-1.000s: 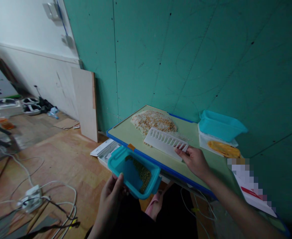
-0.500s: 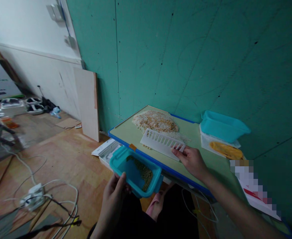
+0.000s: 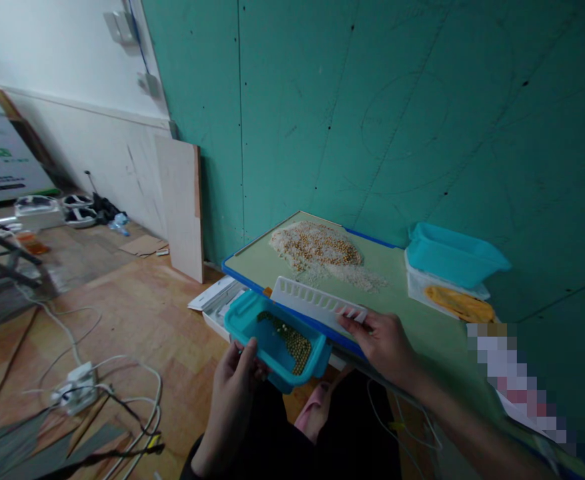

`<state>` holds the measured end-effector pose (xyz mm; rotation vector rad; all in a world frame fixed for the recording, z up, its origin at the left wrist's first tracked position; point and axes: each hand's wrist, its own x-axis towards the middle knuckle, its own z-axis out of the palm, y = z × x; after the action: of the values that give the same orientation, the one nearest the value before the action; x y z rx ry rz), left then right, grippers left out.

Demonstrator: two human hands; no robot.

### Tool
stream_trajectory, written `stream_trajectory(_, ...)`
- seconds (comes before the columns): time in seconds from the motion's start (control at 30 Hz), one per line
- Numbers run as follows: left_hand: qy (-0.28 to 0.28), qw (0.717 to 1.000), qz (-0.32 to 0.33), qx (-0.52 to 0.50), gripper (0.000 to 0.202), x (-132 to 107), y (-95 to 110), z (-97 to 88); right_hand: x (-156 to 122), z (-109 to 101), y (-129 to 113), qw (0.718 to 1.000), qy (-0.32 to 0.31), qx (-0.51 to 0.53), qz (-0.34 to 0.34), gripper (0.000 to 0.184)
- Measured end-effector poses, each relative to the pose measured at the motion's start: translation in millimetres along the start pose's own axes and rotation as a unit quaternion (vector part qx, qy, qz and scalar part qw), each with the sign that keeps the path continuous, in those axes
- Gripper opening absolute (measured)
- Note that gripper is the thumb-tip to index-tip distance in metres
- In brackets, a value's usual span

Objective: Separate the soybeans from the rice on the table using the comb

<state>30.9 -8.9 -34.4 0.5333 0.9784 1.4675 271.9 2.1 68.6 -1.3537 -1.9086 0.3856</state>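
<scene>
My left hand [image 3: 237, 377] grips the near left rim of a teal plastic box [image 3: 242, 333], which sits just below the table's front edge. Tan, bean-like grains [image 3: 297, 348] lie along its right side. My right hand [image 3: 380, 337] pinches the right end of a white slotted plastic strip [image 3: 307, 301]. The strip lies along the blue table edge, its lower side over the far rim of the box. Behind it, a pile of white grains mixed with round tan beans [image 3: 317, 245] spreads on the pale green tabletop [image 3: 257, 257].
At the table's right stand a teal basin [image 3: 455, 257] on a white tray and a yellow-orange cloth-like item [image 3: 460, 305]. A green wall [image 3: 292, 120] rises behind. On the floor are a power strip [image 3: 77, 387] with loose cables and an open white box [image 3: 215, 303].
My right hand has drawn the slotted strip toward me, from the table surface to the front edge above the box. The few beans beside the strip have left the tabletop.
</scene>
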Motion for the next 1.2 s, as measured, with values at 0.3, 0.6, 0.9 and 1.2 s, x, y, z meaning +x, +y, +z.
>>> stream_trajectory(0.3, -0.004, 0.999, -0.004, 0.038, 0.040, -8, 9, -0.9, 47, -9, 36, 0.987, 0.115, -0.105, 0.050, 0.037)
stream_trajectory(0.6, -0.019, 0.999, -0.009, 0.041, 0.038, -10, 2, -12.1, 68, -5, 49, 0.988, 0.088, -0.106, 0.070, 0.038)
stream_trajectory(0.9, -0.034, 0.999, -0.006, 0.040, 0.036, -8, 2, -13.7, 69, -9, 50, 0.987, 0.104, -0.103, 0.069, 0.040)
stream_trajectory(1.2, -0.040, 0.999, 0.002, 0.033, 0.034, -6, -2, -17.4, 61, -6, 43, 0.993, 0.072, -0.069, 0.064, 0.038)
